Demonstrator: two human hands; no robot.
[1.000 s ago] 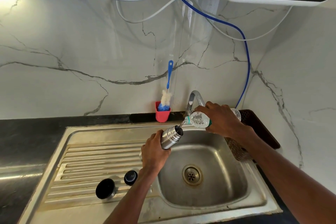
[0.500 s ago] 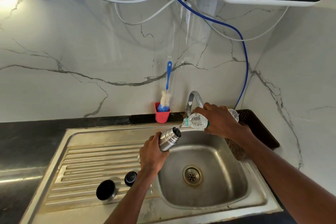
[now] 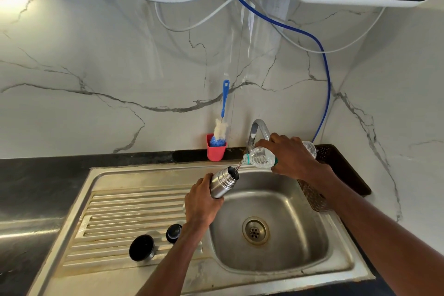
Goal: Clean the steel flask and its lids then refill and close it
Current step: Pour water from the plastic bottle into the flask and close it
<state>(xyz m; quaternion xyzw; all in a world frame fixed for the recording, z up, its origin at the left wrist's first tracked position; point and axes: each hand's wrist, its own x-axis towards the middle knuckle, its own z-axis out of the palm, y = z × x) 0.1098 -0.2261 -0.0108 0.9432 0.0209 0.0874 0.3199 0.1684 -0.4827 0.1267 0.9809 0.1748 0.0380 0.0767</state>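
Over sink (image 3: 283, 269); steel flask (image 3: 222, 182) tilted, uncapped.

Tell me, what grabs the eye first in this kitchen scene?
Over the sink, the right hand tips a clear bottle, pouring water into a steel flask gripped by the left hand. Two dark lids sit on the ribbed drainer. A blue brush stands in a red cup behind.

A dark tabletop (image 3: 36, 180) carries a steel sink (image 3: 276, 279), whose ribbed drainboard (image 3: 125, 209) bears a large black-topped lid (image 3: 141, 247) and, just beside it, a smaller dark lid (image 3: 173, 233), while a red cup (image 3: 216, 151) with a bottle brush (image 3: 222, 125) stands at the wall.
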